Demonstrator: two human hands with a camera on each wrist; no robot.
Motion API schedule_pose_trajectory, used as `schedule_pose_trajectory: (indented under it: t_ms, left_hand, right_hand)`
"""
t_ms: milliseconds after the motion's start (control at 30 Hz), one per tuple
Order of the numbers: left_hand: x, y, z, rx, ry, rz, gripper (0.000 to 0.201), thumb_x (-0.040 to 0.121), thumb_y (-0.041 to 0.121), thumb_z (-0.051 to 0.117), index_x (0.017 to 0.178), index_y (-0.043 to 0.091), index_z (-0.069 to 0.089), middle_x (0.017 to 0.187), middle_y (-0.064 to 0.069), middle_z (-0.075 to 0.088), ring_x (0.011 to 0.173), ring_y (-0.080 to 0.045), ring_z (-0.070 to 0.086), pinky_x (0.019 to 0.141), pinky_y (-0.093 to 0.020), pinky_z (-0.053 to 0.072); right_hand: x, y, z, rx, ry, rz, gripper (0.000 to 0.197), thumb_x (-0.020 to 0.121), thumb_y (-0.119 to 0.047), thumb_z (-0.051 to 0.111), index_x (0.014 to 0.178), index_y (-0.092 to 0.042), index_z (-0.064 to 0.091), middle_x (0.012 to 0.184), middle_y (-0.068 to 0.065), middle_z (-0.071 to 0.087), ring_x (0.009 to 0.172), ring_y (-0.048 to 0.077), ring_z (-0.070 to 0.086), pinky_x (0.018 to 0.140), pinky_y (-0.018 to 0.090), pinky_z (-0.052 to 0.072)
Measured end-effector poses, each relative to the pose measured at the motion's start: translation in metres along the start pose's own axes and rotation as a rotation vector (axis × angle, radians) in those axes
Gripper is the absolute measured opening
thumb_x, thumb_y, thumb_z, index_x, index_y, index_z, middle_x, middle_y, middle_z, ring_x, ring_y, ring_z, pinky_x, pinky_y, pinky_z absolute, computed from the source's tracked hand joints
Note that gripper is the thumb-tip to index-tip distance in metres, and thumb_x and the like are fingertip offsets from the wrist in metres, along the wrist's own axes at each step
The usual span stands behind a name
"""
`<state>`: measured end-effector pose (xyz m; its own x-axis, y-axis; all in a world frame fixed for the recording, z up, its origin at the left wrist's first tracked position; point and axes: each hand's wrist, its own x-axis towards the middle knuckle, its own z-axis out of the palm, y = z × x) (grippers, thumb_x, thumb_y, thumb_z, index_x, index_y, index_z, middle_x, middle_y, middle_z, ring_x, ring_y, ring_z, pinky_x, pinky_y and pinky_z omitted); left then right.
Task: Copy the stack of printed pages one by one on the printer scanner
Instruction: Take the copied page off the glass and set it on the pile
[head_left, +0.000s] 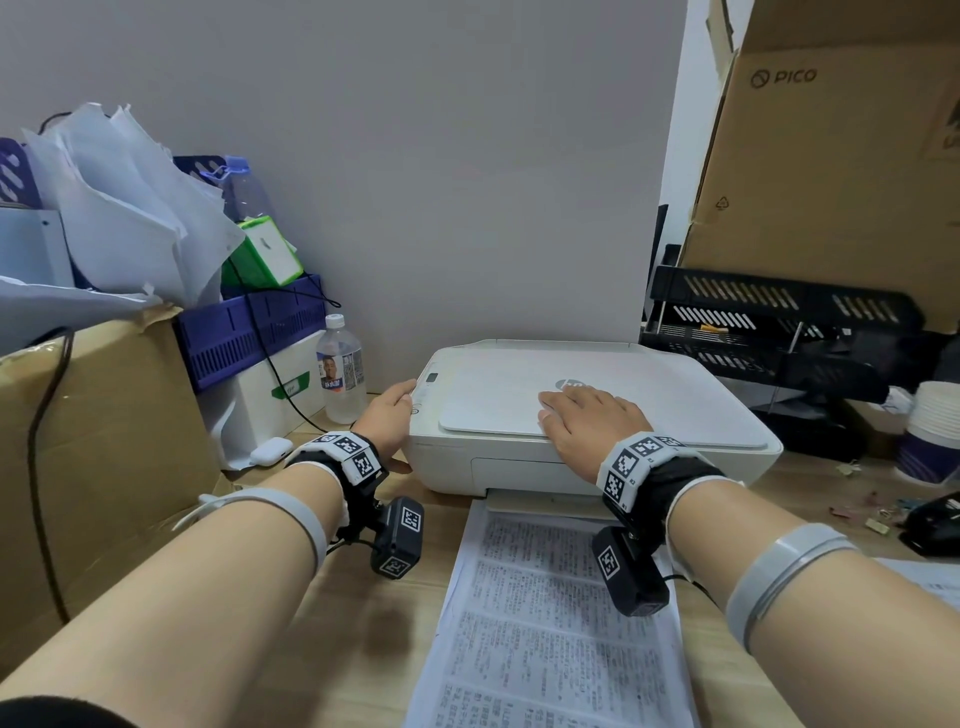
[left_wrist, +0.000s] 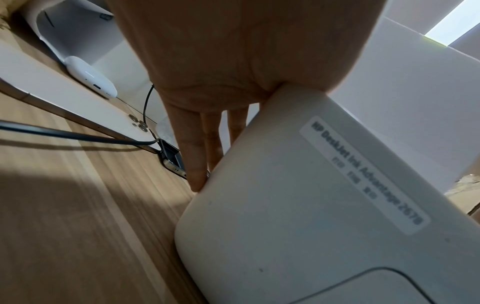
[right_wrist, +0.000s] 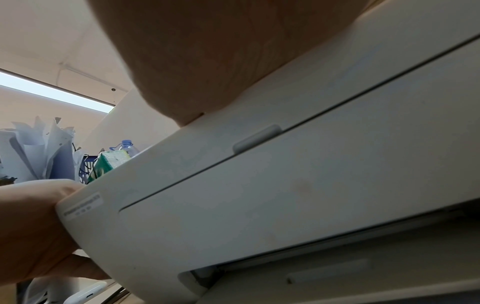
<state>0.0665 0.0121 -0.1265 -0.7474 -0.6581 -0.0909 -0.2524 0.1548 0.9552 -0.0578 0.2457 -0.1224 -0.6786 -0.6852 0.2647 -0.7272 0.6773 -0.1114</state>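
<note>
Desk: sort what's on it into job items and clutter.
Job: printer, its lid, printed pages, left hand, right hand.
Clutter: water bottle, earbuds case, cardboard box, paper cups, black trays.

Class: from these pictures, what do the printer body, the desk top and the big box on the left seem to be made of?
Printer: probably moulded plastic, matt off-white, with rounded seamed panels.
Desk top: wood-look, likely laminate; streaky pale grain.
Box: brown cardboard, with torn flap edges.

Pale grey wall (head_left: 415, 156) behind a light wooden desk (head_left: 363, 649), ceiling light strip (right_wrist: 52, 92).
</note>
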Motion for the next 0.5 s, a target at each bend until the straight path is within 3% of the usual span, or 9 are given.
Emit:
schedule_pose_trajectory:
  t_ms: [500]
  left_hand:
    - [-0.0016,0.0003,-0.0002,0.008,-0.004,-0.003,0.041,0.106,0.034,0.027,0.144,0.040,0.040,0.137,-0.001,0.052,0.118,-0.037,0.054,0.084,-0.060,0.054]
  right_hand:
    - [0.0007,0.0018,0.0014,0.007,-0.004,-0.009,0.049,0.101,-0.048,0.018,0.144,-0.037,0.038,0.161,-0.006,0.026,0.149,0.016,0.022,0.118,0.044,0.020]
